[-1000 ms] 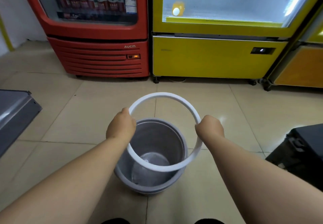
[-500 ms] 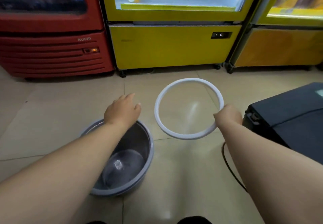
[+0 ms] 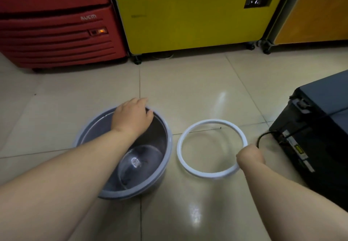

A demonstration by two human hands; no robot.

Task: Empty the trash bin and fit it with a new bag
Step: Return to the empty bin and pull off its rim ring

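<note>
Since the bin [image 3: 131, 158] stands upright on the tiled floor [image 3: 188, 94] with nothing in it but its bare, shiny bottom, the step in hand looks like parting the white ring [image 3: 211, 148] from it so a new bag can go in. The ring lies flat, or very nearly flat, on the floor just beside the bin's right wall, apart from it. The right hand [image 3: 249, 157] is closed around the ring's near right edge; the left hand [image 3: 131, 118] rests over the bin's far rim, fingers curled loosely on the edge, gripping nothing that I can make out.

To do this well, set the ring fully down within easy reach and clear of the black cable [image 3: 263, 137] running to the dark case [image 3: 316, 127] on the right. Keep the left hand steadying the bin so it does not slide. No new bag is in view, so fetching one is likely next. Beyond stand the red cooler [image 3: 56, 33] and yellow cooler [image 3: 188, 20].
</note>
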